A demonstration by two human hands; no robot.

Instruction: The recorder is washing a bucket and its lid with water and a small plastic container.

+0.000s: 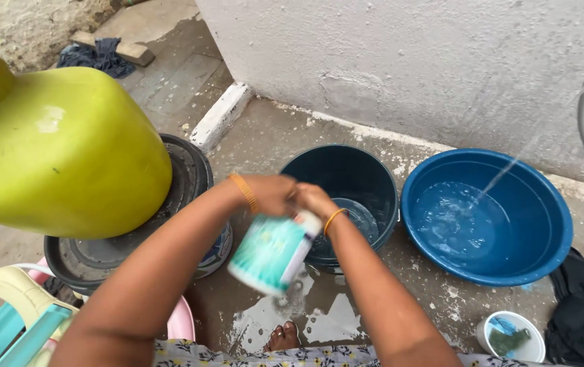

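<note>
A rough whitewashed plaster wall (401, 61) meets the wet grey concrete floor (265, 136) under flat daylight.

Blurred teal-and-white cylindrical container (275, 253) (label unreadable), held tilted above dark bucket (346, 183)

An outdoor washing spot in a home's yard: wet concrete floor (346, 312) beside a plastered wall (407, 61), a blue basin (550, 238) catching water, a dark bucket (312, 170), a yellow-green water pot (61, 156).
</note>
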